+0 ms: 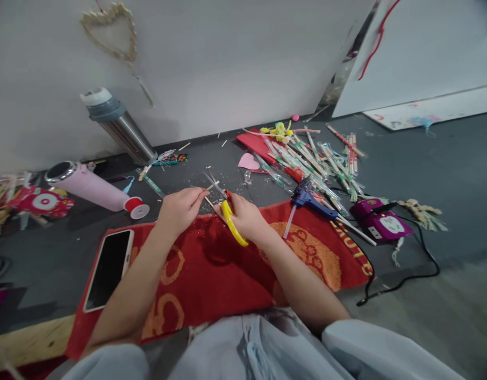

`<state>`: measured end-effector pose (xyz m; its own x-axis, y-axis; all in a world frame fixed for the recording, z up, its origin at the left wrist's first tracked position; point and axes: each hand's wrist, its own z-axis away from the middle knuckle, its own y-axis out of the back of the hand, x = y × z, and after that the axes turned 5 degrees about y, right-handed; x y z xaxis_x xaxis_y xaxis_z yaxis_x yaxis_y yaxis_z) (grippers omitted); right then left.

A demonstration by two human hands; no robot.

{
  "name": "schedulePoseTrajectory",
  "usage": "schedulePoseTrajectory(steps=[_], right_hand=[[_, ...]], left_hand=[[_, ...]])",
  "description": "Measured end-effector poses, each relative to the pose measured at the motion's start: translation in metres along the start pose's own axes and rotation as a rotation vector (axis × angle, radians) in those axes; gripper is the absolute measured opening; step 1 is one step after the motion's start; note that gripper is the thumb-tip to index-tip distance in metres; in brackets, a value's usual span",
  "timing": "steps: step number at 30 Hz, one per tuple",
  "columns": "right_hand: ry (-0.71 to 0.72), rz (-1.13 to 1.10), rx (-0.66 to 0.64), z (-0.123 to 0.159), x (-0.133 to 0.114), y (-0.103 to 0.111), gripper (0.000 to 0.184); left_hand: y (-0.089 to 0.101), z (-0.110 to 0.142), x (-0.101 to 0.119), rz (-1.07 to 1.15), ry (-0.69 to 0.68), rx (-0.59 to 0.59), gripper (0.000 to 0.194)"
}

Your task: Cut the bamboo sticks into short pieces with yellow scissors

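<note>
Yellow-handled scissors (pixel 229 219) are in my right hand (pixel 246 217), fingers wrapped round the handles, with the blades pointing away over the dark table. A bit of orange-red shows by the handle. My left hand (pixel 181 212) is closed in a pinch beside the blades, on a thin pale stick (pixel 212 186) that reaches toward them. Another short pale piece lies between my hands; I cannot tell whether it is held. Small pale chips are scattered on the table beyond. Both hands are over the far edge of a red towel (pixel 211 279).
At right lie wrapped chopsticks (pixel 306 153), a blue glue gun (pixel 306 198) and a purple power socket (pixel 380 219) with a cable. A phone (pixel 108 270), pink bottle (pixel 93 187), ribbon spool (pixel 137 208) and steel flask (pixel 122 126) are at left. A pink paper heart (pixel 248 161) lies beyond my hands.
</note>
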<state>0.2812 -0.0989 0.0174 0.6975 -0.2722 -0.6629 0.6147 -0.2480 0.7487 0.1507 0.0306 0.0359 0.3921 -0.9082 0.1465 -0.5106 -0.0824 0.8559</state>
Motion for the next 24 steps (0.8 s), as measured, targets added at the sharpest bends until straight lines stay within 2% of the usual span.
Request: schedulePoseTrajectory(steps=[8, 12, 16, 20, 24], right_hand=[[-0.040, 0.032, 0.047, 0.001, -0.002, -0.005, 0.048], [0.077, 0.048, 0.123, 0.000, 0.004, -0.009, 0.050], [0.226, 0.031, 0.210, -0.001, 0.012, -0.011, 0.061], [0.257, -0.007, 0.235, -0.001, 0.015, -0.009, 0.065], [0.244, -0.005, 0.202, 0.000, 0.013, -0.008, 0.068]], left_hand=[[-0.002, 0.001, 0.002, -0.052, 0.036, 0.000, 0.037], [-0.001, 0.000, 0.003, 0.052, 0.100, 0.018, 0.032], [0.003, -0.002, 0.004, 0.164, 0.139, 0.025, 0.029], [0.007, -0.003, 0.007, 0.214, 0.169, 0.026, 0.025], [0.006, -0.003, 0.009, 0.224, 0.216, 0.054, 0.021]])
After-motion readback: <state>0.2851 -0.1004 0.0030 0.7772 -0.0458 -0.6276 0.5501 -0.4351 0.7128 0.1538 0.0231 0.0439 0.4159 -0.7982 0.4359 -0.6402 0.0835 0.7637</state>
